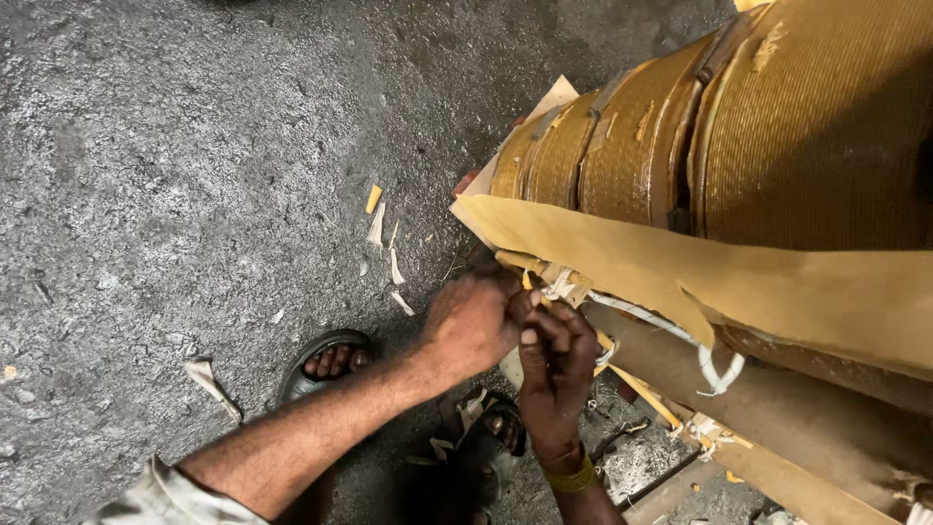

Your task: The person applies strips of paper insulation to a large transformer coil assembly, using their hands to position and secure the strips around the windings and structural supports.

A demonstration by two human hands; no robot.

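Both hands, left [471, 321] and right [556, 365], pinch white tape [622, 309] under the coil [739, 136]

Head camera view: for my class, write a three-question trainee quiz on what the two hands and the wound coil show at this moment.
1. True or false: both hands work at the edge of the tan paper sheet wrapped on the coil.
2. Which hand has a yellow band at the wrist? A) left hand B) right hand
3. What white thing loops out below the paper sheet?

Key
1. True; they meet at its lower left edge.
2. B; the band sits on that wrist.
3. A white tape or cord.
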